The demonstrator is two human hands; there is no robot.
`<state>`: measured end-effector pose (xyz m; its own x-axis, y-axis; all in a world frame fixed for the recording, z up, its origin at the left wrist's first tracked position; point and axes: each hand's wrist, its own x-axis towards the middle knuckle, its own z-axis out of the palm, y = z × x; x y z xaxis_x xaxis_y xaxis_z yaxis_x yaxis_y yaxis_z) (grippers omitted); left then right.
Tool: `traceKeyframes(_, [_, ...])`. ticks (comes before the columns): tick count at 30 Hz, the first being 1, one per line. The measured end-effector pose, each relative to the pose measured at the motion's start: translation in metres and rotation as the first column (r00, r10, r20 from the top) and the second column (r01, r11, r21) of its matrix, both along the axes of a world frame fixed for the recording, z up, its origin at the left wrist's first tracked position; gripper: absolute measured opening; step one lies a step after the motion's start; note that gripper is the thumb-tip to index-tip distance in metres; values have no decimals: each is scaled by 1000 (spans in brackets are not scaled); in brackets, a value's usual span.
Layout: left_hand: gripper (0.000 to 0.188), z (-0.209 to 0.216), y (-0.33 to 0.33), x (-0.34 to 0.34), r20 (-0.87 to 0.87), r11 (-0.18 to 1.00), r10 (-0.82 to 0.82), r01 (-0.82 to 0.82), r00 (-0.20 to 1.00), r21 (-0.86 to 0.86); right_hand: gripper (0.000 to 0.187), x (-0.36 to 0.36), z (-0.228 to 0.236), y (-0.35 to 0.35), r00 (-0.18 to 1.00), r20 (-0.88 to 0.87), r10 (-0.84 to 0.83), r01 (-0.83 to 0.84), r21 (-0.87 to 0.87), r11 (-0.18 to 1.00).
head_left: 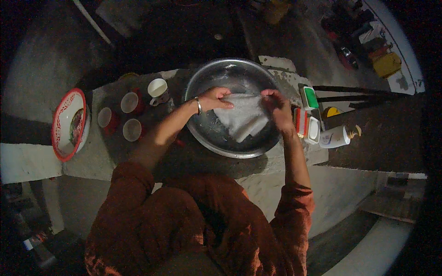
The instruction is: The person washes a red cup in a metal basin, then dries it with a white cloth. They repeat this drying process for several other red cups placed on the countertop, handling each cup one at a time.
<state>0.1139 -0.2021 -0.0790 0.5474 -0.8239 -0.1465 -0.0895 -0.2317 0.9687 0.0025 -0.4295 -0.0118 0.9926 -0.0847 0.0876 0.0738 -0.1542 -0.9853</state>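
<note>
A wide steel basin (230, 69) sits on a low concrete ledge in front of me. Over it hangs a white cloth (242, 117), stretched between both hands. My left hand (214, 98), with a bangle at the wrist, pinches the cloth's upper left edge. On the cloth's upper right corner my right hand (276, 105) is closed. The cloth's lower part droops into the basin.
Left of the basin stand several cups, among them a white cup (158, 89) and red cups (131, 103). A red-rimmed bowl (69, 124) lies far left. Right of the basin are a green-lidded box (310, 98), small containers (307, 126) and a pump bottle (337, 136) on its side.
</note>
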Motion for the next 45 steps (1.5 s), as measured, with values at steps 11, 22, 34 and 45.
traceKeyframes(11, [47, -90, -35, 12, 485, 800, -35, -266, 874, 538, 28, 38, -178, -22, 959, -277, -57, -243, -911, 333])
traceKeyframes(22, [27, 35, 2, 22, 172, 964, 264, -266, 949, -15, 7, 12, -10, -18, 1000, -8, 6, -7, -112, 994])
traceKeyframes(34, [18, 50, 5, 19, 562, 970, 172, -238, 809, 46, 7, 14, -27, -35, 998, 64, 23, 1, -352, 936])
traceKeyframes(45, [6, -81, -10, 10, 541, 759, -342, -114, 768, 641, 21, -6, -129, -6, 973, -197, 122, -220, -950, 222])
